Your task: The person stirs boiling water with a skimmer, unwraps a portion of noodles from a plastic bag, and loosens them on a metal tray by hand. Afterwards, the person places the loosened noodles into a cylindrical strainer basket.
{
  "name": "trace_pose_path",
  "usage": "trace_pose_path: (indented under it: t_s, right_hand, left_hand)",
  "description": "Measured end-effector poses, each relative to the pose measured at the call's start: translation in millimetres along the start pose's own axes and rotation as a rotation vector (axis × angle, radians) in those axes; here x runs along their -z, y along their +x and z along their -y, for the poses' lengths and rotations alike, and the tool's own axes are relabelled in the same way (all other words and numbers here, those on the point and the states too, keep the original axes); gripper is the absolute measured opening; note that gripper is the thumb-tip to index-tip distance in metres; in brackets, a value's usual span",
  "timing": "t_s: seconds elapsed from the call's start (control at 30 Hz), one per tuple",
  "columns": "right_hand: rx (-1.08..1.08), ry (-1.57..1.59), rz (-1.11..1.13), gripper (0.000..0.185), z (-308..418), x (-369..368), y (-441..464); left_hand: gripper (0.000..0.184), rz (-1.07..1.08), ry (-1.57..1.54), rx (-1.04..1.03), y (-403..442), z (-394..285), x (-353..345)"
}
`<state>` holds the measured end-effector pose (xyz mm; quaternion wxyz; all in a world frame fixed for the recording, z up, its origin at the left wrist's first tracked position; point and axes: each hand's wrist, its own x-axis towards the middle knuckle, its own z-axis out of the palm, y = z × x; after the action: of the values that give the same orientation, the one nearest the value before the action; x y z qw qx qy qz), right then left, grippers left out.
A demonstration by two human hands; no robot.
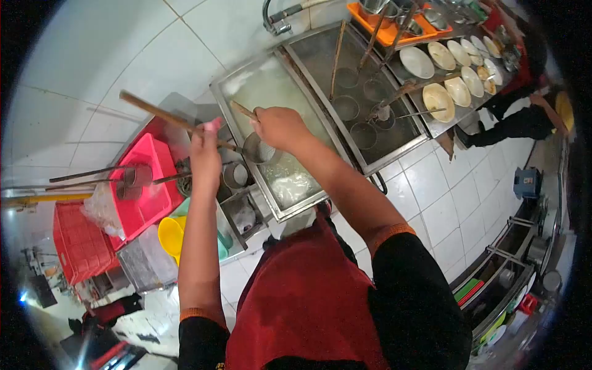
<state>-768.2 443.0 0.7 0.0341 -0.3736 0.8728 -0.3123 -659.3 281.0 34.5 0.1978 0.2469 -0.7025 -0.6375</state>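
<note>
My left hand [205, 154] is closed around the long wooden handle [157, 112] of a noodle strainer [258, 150]. The strainer's mesh basket is over the left edge of a vat of cloudy, foaming water [290, 185]. Above that vat, my right hand [280, 127] grips a short-looking wooden stick [243, 110]; its other end is hidden by the hand. Something pink shows at my left thumb. Beside the strainer, outside the vat, stands a metal pot [235, 175].
A second vat [308, 52] of dark water holds several strainers. Several bowls [438, 102] line the counter at right, below an orange tray [394, 38]. At left are a pink basin [145, 185], a red crate [80, 240] and a yellow scoop [171, 234]. Another person [524, 120] stands far right.
</note>
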Motion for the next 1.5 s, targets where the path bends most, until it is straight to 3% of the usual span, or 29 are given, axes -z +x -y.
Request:
trace_pose_path:
  t_s: [0.03,0.1,0.17,0.23,0.3,0.37,0.43,0.5,0.53,0.67,0.77,0.83,0.87,0.9,0.97,1.07,1.2,1.3,1.37,1.4,1.5]
  right_hand:
    - [0.0,0.023,0.015,0.032,-3.9,1.3,-1.1]
    - [0.027,-0.008,0.049,0.03,-14.9,13.0,-2.4]
    - [0.044,0.014,0.041,0.03,-16.1,32.2,-1.7]
    - [0.072,0.024,0.043,0.03,-13.8,50.6,-1.7]
    - [0.1,0.023,-0.014,0.031,-10.4,65.9,3.2]
    - [0.127,0.014,-0.011,0.031,-10.9,68.9,2.1]
    - [0.166,0.006,-0.061,0.029,-4.5,79.6,-6.1]
    - [0.139,0.006,-0.058,0.027,9.2,84.7,-17.8]
    - [0.08,-0.003,-0.075,0.026,14.1,88.0,-19.9]
    - [0.127,-0.134,-0.014,0.022,17.0,91.1,-24.4]
    - [0.134,-0.042,-0.185,0.022,23.8,94.6,-34.5]
    - [0.057,-0.031,-0.069,0.022,28.2,98.9,-37.5]
    - [0.07,-0.043,-0.081,0.022,28.5,101.5,-40.8]
    - [0.116,0.083,-0.168,0.02,29.0,101.3,-45.1]
    - [0.135,0.26,-0.251,0.018,37.5,94.1,-46.2]
    - [0.042,0.144,-0.08,0.019,42.2,102.5,-56.6]
    - [-0.025,0.352,-0.211,0.019,55.2,94.1,-65.4]
    - [-0.135,0.339,-0.199,0.018,43.3,97.8,-76.5]
    - [-0.112,0.512,-0.283,0.015,39.4,105.1,-67.3]
    - [-0.133,0.482,-0.319,0.015,50.7,120.9,-66.7]
    - [-0.186,0.594,-0.415,0.017,91.3,165.7,-71.7]
  left_hand:
    - [0.028,0.074,0.013,-0.03,4.8,0.8,0.2]
    - [0.029,-0.029,0.03,-0.129,3.6,-2.2,-6.0]
    - [0.028,0.082,0.015,-0.304,-2.6,-17.7,3.7]
    - [0.029,-0.134,-0.062,-0.223,-19.5,-57.1,0.7]
    - [0.032,-0.232,-0.052,-0.314,-33.6,-103.8,-1.2]
    - [0.034,-0.066,-0.178,-0.446,-35.5,-121.2,35.3]
    - [0.035,-0.091,-0.139,-0.53,-52.0,-161.6,42.8]
    - [0.034,-0.264,-0.218,-0.623,-67.6,-190.7,61.1]
    - [0.032,-0.074,-0.289,-0.634,-74.0,-204.2,91.1]
    - [0.033,-0.116,-0.318,-0.735,-98.1,-246.7,175.8]
    - [0.022,0.023,-0.495,-0.732,-115.8,-254.3,252.1]
    - [0.021,-0.064,-0.321,-0.844,-122.9,-251.8,289.1]
    - [0.03,-0.32,-0.158,-0.877,-122.2,-243.3,318.0]
    - [0.03,-0.339,-0.155,-0.902,-123.0,-236.3,315.9]
    - [0.027,-0.855,0.176,-0.838,-130.2,-225.2,301.4]
    - [0.024,-0.863,-0.009,-0.763,-122.2,-189.5,328.8]
    - [0.021,-0.913,-0.05,-0.612,-87.5,-112.4,382.8]
    - [0.023,-0.914,0.164,-0.571,-38.6,-24.7,414.6]
    - [0.023,-0.964,0.071,-0.56,-24.9,-16.7,386.3]
    - [0.022,-0.876,0.086,-0.407,-21.1,4.4,395.6]
    - [0.02,-0.857,0.067,-0.49,7.1,54.6,404.9]
